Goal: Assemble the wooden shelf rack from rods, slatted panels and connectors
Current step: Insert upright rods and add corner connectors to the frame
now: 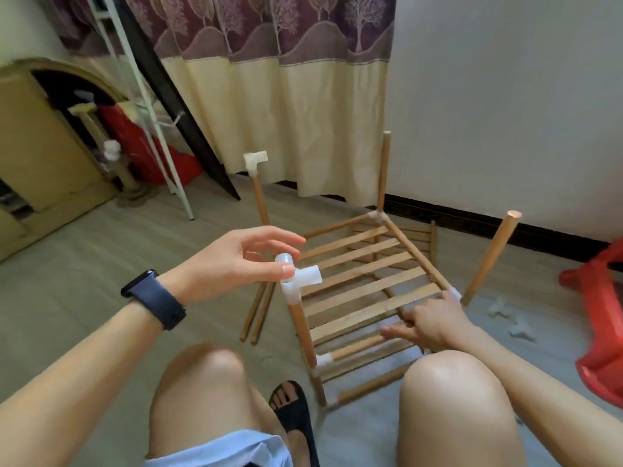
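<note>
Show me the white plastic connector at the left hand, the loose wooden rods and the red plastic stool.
white plastic connector (307, 275): head view, side socket.
loose wooden rods (248, 325): head view, lower half.
red plastic stool (596, 298): head view, leg.

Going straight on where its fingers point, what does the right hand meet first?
The right hand points left across the slatted panel; it would probably meet the upright rod under the white connector first.
</note>
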Motion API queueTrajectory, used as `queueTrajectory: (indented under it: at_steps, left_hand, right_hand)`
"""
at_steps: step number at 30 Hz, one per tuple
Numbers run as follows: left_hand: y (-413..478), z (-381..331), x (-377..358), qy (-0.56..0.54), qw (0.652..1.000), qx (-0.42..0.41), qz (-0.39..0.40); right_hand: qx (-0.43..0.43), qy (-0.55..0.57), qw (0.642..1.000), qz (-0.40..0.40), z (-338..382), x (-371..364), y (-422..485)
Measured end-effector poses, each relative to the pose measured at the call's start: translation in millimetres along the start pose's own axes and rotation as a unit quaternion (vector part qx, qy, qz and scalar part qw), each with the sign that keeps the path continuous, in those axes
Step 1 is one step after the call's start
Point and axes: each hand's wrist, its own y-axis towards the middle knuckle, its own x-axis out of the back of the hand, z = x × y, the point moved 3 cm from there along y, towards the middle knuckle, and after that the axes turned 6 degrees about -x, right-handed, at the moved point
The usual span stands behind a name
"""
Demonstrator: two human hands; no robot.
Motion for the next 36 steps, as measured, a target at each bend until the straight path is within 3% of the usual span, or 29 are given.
queueTrajectory:
  at_steps: [7, 12, 22, 27, 33, 36]
  left_hand:
    - [16.5, 23.6, 30.1, -0.045, 0.99, 0.058, -0.117]
    - [33.1, 48.0, 28.5, -0.135, 0.971, 0.098, -0.172]
    - [69.4, 56.4, -10.1, -0.242, 0.878, 0.091, -0.402]
    - [68.3, 66.1, -9.4, -0.221, 0.879, 0.076, -0.417]
    - [69.5, 61.3, -7.6, -0.25, 0.889, 0.058, -0.379]
    - [70.8, 60.1, -1.3, -0.17, 0.903, 0.071, -0.388]
  right_hand:
    - [-0.063, 0.098, 0.991, -0.073, 19.5, -23.4, 16.9]
    - [-0.066, 0.138, 0.987, -0.043, 33.0, -13.9, 33.7]
    - [-0.101, 0.103, 0.989, -0.041, 49.1, -4.2, 54.5]
    - [-0.117, 0.103, 0.987, -0.047, 54.8, -12.7, 55.0]
    - [-0.093, 0.145, 0.984, -0.043, 51.5, -11.7, 52.4]
    - [-0.05, 0.233, 0.97, -0.048, 49.7, -8.9, 45.1]
